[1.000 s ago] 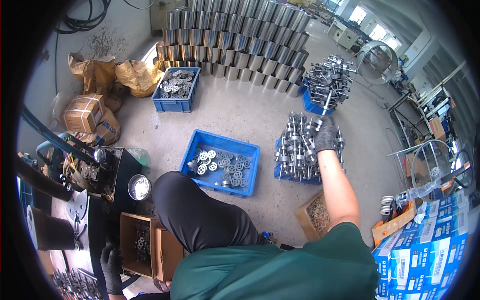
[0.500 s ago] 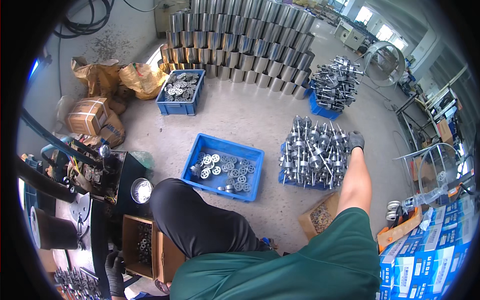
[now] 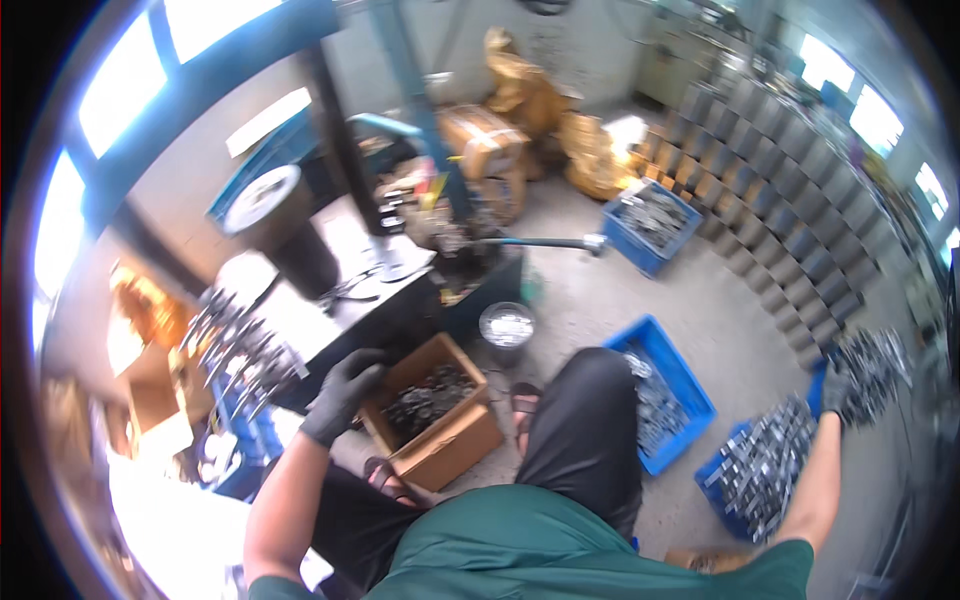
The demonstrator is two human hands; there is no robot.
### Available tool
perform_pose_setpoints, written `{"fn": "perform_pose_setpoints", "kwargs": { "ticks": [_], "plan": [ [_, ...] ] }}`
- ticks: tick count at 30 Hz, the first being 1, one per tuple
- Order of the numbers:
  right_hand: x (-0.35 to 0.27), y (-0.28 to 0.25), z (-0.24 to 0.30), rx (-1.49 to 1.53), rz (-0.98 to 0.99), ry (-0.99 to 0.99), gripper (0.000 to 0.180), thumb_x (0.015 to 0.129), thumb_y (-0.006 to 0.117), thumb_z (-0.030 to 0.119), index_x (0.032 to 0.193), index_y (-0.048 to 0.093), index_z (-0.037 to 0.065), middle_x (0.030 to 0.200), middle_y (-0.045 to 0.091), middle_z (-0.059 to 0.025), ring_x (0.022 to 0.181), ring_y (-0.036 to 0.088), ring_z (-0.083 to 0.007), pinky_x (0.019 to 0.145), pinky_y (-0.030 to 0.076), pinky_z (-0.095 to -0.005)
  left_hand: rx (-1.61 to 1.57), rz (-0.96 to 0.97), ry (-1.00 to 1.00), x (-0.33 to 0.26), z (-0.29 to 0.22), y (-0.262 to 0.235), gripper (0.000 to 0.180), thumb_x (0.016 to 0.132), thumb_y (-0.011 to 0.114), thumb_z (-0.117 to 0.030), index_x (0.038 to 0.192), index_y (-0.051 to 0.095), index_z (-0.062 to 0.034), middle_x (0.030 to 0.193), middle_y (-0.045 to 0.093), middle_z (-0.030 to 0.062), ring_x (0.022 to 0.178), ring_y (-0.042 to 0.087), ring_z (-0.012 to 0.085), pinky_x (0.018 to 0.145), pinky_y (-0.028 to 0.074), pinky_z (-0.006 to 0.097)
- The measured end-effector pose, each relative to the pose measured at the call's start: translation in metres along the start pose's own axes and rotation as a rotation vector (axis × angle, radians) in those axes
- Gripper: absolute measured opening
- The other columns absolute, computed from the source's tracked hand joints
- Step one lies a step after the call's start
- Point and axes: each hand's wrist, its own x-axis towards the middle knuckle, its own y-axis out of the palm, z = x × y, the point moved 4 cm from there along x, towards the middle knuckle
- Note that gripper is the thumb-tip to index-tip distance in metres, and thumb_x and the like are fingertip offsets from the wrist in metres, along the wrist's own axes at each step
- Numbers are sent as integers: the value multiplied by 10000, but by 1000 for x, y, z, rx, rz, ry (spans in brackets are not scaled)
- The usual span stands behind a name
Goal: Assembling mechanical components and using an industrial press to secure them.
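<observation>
My left hand [image 3: 343, 396], in a dark grey glove, hovers beside an open cardboard box [image 3: 470, 435] holding many small dark metal parts [image 3: 425, 405]. Its fingers look loosely apart, though blurred, with nothing visible in them. My right hand [image 3: 836, 396], gloved too, reaches far right beside the blue crate of metal shafts with round rotors [image 3: 770, 465]. Motion smears its fingers, so what they hold, if anything, is unclear. Behind that hand rises another pile of rotor shafts [image 3: 872, 375].
A blue bin [image 3: 690, 415] of round metal parts lies right of my knee. A small metal bowl [image 3: 507, 325] stands by the machine [image 3: 370, 285]. More rotor shafts [image 3: 245, 350] sit at its left end. Stacked metal cylinders [image 3: 770, 200] form a wall behind.
The view has swung left, bringing the machine and cardboard box toward the middle. My left hand has come up beside the box. My right arm still stretches toward the shafts.
</observation>
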Motion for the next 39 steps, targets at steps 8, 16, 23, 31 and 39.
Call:
{"fn": "perform_pose_setpoints", "kwargs": {
  "ticks": [8, 16, 23, 31, 39],
  "plan": [
    [-131, 119, 616, 576, 657, -1068, 261, 860, 731, 62, 1111, 695, -2, 1012, 725, -168, 985, 691, -329, 873, 544, -429, -210, -371, 138, -41, -20, -64, 364, 1032, 623, -235, 1317, 617, -9, 1084, 688, 80, 971, 678, 146, 875, 569, 304],
    [-334, 86, 855, 511, 1113, -1774, 321, 856, 696, 232, 1139, 710, 82, 1004, 717, -167, 989, 683, -368, 853, 556, -484, -556, -709, 221, -84, -14, -139, 279, 1017, 627, -218, 1254, 630, -70, 1066, 699, 53, 859, 660, 133, 726, 574, 299],
    [-420, 135, 853, 242, 1688, -1936, 399, 923, 636, 369, 1206, 683, 92, 1115, 703, -206, 1058, 677, -397, 926, 545, -491, -1274, -1011, 80, -109, 11, -182, 152, 1013, 590, -210, 1097, 609, -84, 1074, 680, 109, 891, 661, 233, 747, 594, 333],
    [-407, 137, 896, 342, 1692, -1723, 461, 944, 649, 337, 1326, 669, 81, 1186, 721, -203, 1126, 687, -370, 992, 536, -437, -1557, -653, 335, -90, 30, -219, 149, 1010, 598, -148, 1063, 633, -13, 927, 685, 142, 917, 676, 265, 834, 597, 376],
    [-397, 156, 901, 322, 1794, -1464, 403, 943, 679, 287, 1273, 697, 57, 1140, 738, -192, 1089, 710, -296, 977, 542, -386, -660, -734, 484, -79, -6, -200, 252, 949, 658, -82, 1192, 650, -11, 1144, 661, 76, 1056, 655, 195, 949, 540, 369]
  ]
}}
